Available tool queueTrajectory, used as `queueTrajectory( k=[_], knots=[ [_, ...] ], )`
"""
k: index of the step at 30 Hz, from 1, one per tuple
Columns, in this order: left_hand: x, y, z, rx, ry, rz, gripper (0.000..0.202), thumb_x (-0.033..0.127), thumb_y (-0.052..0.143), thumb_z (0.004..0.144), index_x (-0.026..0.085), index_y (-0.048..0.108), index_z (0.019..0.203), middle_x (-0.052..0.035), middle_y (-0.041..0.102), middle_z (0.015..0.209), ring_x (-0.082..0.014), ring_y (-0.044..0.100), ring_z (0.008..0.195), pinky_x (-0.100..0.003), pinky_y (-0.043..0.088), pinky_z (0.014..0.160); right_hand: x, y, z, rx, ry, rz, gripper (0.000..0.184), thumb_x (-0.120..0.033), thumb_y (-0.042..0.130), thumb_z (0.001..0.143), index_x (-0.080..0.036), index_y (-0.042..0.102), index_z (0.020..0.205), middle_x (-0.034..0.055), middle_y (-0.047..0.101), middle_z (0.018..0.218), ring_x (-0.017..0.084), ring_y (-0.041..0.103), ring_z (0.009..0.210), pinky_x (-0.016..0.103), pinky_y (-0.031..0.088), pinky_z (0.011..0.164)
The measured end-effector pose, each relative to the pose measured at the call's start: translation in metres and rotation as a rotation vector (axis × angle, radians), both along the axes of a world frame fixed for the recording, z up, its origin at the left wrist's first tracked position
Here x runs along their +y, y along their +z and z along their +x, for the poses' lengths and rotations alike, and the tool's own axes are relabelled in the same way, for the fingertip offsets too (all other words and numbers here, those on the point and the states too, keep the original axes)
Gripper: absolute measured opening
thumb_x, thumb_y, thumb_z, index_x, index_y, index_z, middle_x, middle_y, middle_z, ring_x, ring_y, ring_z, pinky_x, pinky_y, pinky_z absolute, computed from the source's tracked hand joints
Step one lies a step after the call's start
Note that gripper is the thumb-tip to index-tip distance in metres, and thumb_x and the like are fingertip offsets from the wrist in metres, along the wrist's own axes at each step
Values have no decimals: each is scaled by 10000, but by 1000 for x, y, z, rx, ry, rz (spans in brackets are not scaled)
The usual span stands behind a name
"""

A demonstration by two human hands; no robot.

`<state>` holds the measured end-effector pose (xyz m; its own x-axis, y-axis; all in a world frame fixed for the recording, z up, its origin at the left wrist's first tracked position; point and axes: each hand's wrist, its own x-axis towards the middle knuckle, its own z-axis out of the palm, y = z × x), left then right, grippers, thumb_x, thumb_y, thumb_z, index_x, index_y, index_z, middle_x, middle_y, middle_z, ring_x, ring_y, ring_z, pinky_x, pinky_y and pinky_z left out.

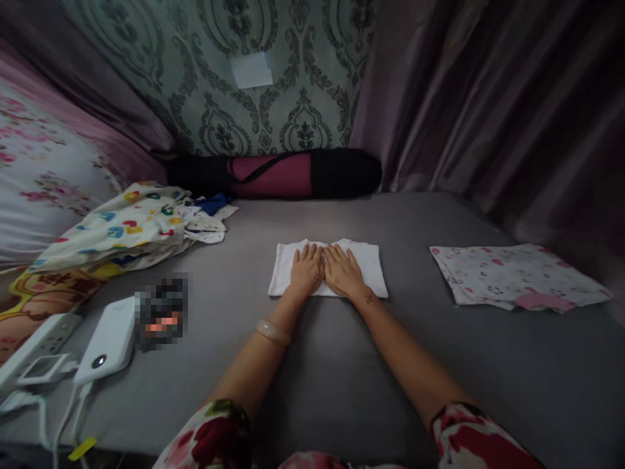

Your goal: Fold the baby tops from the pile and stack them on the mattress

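A white folded cloth (372,270) lies flat on the grey sheet in front of me. My left hand (307,268) rests palm down on its middle, fingers stretched out. Beside it, my right hand (342,268) presses flat on the same cloth, with the two hands side by side and their index fingers close together. Neither hand grips anything. To the right, apart from my hands, sits a folded white garment with a pink pattern (502,273).
A heap of patterned clothes (141,221) lies at left. Nearer are a white power bank (110,335), a power strip (49,342) with cables, and a blurred-out item (163,311). A black and maroon bag (273,174) runs along the wall. Curtains (430,91) hang at right.
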<state>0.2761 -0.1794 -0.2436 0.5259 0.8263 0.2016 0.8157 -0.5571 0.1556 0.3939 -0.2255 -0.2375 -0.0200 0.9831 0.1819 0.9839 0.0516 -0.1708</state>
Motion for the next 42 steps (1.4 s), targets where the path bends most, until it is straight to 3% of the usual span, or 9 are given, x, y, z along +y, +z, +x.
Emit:
queueTrajectory(
  k=[4,7,10,17,21,32,38,42],
  knots=[
    [-3,5,-5,-24,38,37,508,338,256,988,118,438,1408,-127,411,1491,-269,325,1401,-466,222,1152,-3,4,5,15,-22,56,540,-275,262,965,-76,390,1450,106,357,1524,223,255,1425,407,118,1171],
    [-4,9,-10,-48,132,76,555,392,241,990,91,410,1425,-151,390,1499,-283,283,1421,-474,176,1168,-6,7,12,9,-179,114,558,-285,275,961,-22,375,1443,168,335,1524,267,229,1432,442,125,1162],
    [-1,6,-14,-10,179,13,572,426,250,985,106,400,1434,-158,387,1499,-298,282,1420,-479,198,1157,-8,4,19,10,-274,55,582,-306,296,954,10,359,1439,202,331,1517,294,257,1418,447,183,1142],
    [2,9,-19,29,167,-96,607,461,257,977,94,391,1442,-168,357,1513,-316,283,1417,-482,215,1152,-8,2,27,24,-254,-45,593,-322,259,963,13,355,1443,186,323,1525,287,263,1417,432,190,1150],
    [3,13,-30,-8,248,-12,609,443,216,986,77,399,1436,-176,354,1513,-305,267,1426,-464,184,1167,-11,5,42,19,-279,15,591,-329,211,977,1,354,1446,188,334,1519,283,245,1425,443,173,1155],
    [14,3,-46,25,285,-92,648,479,220,978,55,366,1446,-188,344,1515,-320,264,1423,-454,242,1145,-11,-8,60,63,-319,-52,622,-366,185,982,13,324,1456,197,307,1530,309,243,1422,444,210,1144],
    [13,9,-46,6,298,-138,645,486,230,971,75,366,1449,-179,332,1524,-320,261,1424,-503,233,1141,-12,1,60,76,-329,-82,612,-364,192,984,1,336,1454,193,302,1533,303,239,1424,463,199,1145],
    [8,19,-38,-1,331,-63,634,469,228,976,57,393,1429,-199,342,1513,-324,243,1431,-541,160,1155,-11,8,55,13,-338,18,596,-370,204,986,-23,363,1445,202,300,1531,313,208,1432,508,141,1149]
  ],
)
